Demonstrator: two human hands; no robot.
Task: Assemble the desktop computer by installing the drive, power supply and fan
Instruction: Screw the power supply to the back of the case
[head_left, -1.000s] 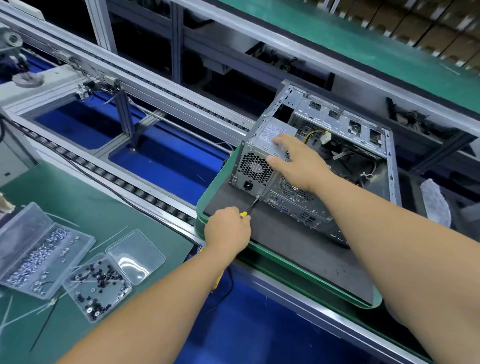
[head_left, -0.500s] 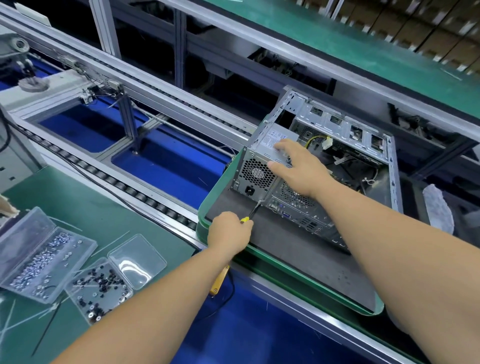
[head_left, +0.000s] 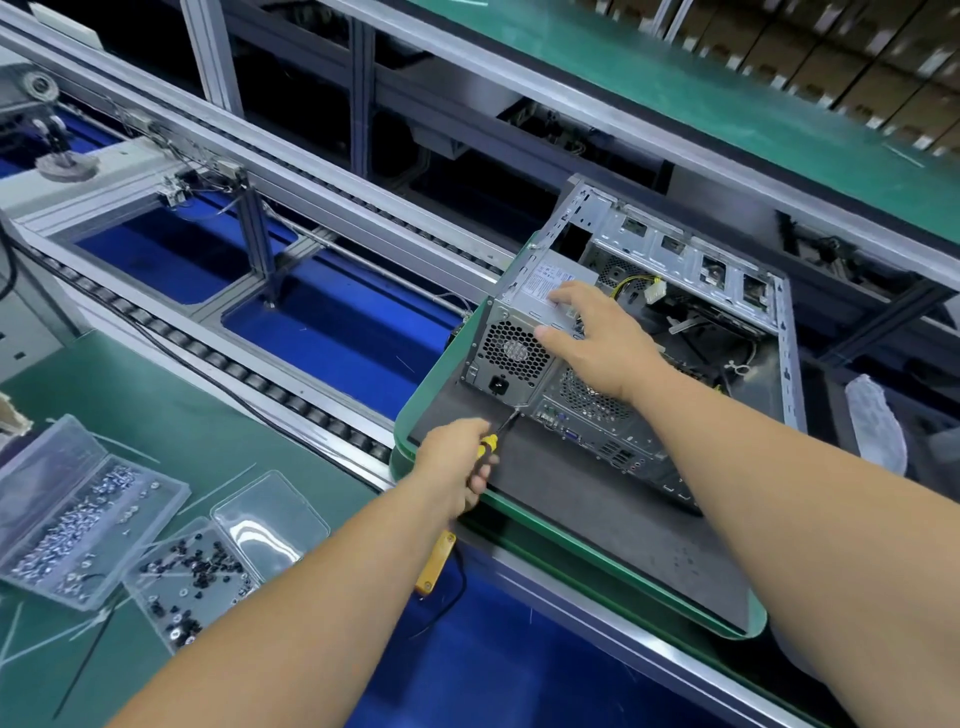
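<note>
An open grey computer case (head_left: 748, 291) lies on a dark pallet with a green rim (head_left: 587, 540) on the conveyor. A grey power supply (head_left: 511, 343) sits in its near left corner, its fan grille facing me. My right hand (head_left: 602, 343) lies on top of the power supply, fingers spread. My left hand (head_left: 454, 462) grips a yellow-and-black screwdriver (head_left: 493, 439); its tip meets the lower corner of the power supply's rear face. Yellow cables and a white connector (head_left: 652, 291) show inside the case.
On the green bench at left stand two clear boxes: one with silver screws (head_left: 78, 525), one with black screws (head_left: 195, 577) and an open lid. A roller track (head_left: 249, 379) runs between bench and pallet. An orange handle (head_left: 436, 561) hangs under my left wrist.
My left hand has turned a little on the screwdriver, so more of the yellow handle shows. My right hand stays on the power supply. The view has shifted slightly.
</note>
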